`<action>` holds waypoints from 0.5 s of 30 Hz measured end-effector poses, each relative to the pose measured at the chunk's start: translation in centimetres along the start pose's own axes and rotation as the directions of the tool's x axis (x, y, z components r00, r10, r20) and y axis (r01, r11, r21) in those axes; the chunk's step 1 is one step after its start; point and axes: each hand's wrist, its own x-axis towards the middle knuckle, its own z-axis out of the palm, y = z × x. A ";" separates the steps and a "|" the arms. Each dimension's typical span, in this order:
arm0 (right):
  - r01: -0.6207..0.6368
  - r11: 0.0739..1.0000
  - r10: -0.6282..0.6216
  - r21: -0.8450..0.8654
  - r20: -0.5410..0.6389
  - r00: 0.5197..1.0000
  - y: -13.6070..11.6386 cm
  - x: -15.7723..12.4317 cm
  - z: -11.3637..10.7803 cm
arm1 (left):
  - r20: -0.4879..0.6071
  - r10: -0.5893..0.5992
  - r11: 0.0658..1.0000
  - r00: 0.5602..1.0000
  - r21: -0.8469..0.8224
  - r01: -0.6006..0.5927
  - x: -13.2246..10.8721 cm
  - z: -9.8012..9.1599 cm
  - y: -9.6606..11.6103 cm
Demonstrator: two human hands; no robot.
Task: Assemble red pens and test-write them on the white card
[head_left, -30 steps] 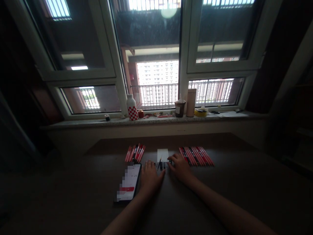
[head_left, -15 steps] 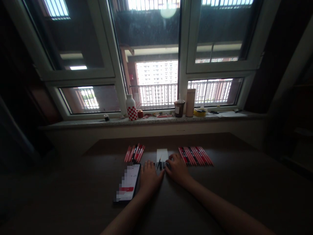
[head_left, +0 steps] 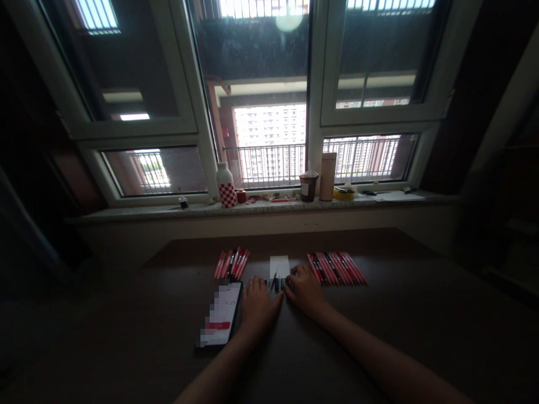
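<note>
My left hand (head_left: 257, 303) lies on the table with its fingers stretched forward and its thumb pointing right. It is open, just beside the right edge of a phone (head_left: 221, 325). Between the hands sit several small dark parts (head_left: 277, 283), one of them thin and pointed; they are too small to name. My right hand (head_left: 306, 289) rests opposite, fingers bent and closed near these parts; what they hold, if anything, is hidden. Just beyond the parts is a small white paper (head_left: 279, 265).
Pink, red and black pens (head_left: 231, 264) lie in a row at the left, and a longer row of pens (head_left: 337, 268) at the right. On the windowsill stand a checked bottle (head_left: 227, 188), a lidded cup (head_left: 309, 186), a tall flask (head_left: 327, 177) and a yellow tape roll (head_left: 344, 193).
</note>
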 end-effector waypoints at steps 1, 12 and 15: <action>-0.002 1.000 0.002 0.018 -0.007 1.000 0.0 0.0 0.0 | -0.001 -0.002 1.000 1.000 0.000 0.002 0.0 0.0 0.0; -0.042 0.980 0.069 0.194 -0.135 0.988 1.0 0.0 0.1 | -0.152 0.046 0.999 0.987 -0.016 -0.049 -0.2 0.3 0.1; -0.051 0.973 0.085 0.227 -0.142 0.986 1.6 -0.2 0.0 | -0.203 0.124 0.990 0.971 -0.041 -0.135 -0.4 0.0 0.3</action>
